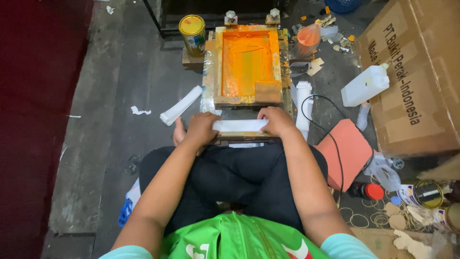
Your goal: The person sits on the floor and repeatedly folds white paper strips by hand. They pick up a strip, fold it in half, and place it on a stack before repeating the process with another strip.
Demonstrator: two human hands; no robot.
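I sit on the floor in front of a wooden screen-printing frame (218,72) whose mesh is covered in orange ink (247,62). A wooden squeegee block (267,91) rests in its near right corner. My left hand (201,128) and my right hand (277,121) both press on the ends of a white strip (239,125) that lies across the board just below the frame. The fingers of both hands lie on the strip's ends.
A yellow tin (192,32) stands left of the frame. A stack of white strips (181,105) lies at the left, more at the right (303,103). A white plastic jug (365,85), large cardboard box (412,72), orange pad (346,146) with black cable and rubber bands lie right.
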